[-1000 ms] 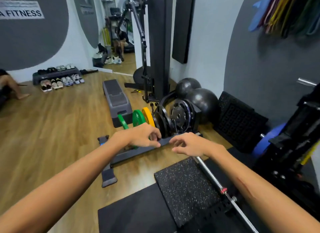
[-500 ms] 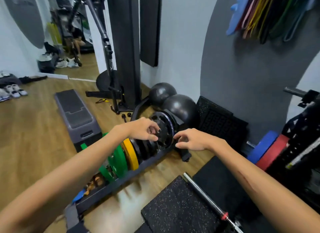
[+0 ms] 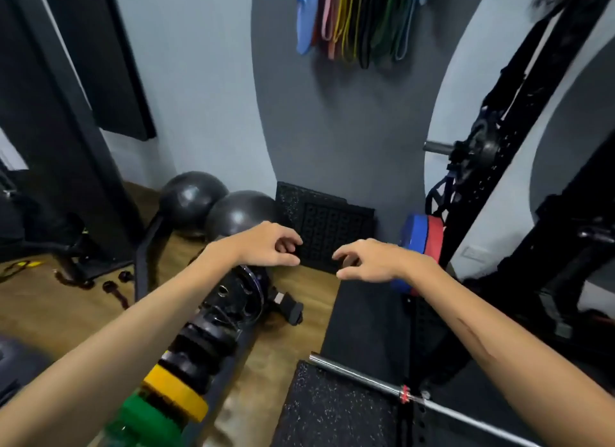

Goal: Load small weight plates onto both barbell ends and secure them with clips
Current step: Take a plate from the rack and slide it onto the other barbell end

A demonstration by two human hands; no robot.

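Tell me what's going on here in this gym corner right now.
A person is reaching both bare hands out over a floor rack of small weight plates. The left hand and right hand hang open and empty, fingers curled, gripping nothing. Black, yellow and green plates sit in the rack. The chrome barbell lies bare on the black speckled rubber mat.

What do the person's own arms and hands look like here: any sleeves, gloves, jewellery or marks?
Both forearms are bare, with no sleeves in view. The left hand and right hand wear no gloves, rings or watch. A long thin scratch-like mark runs along the right forearm.
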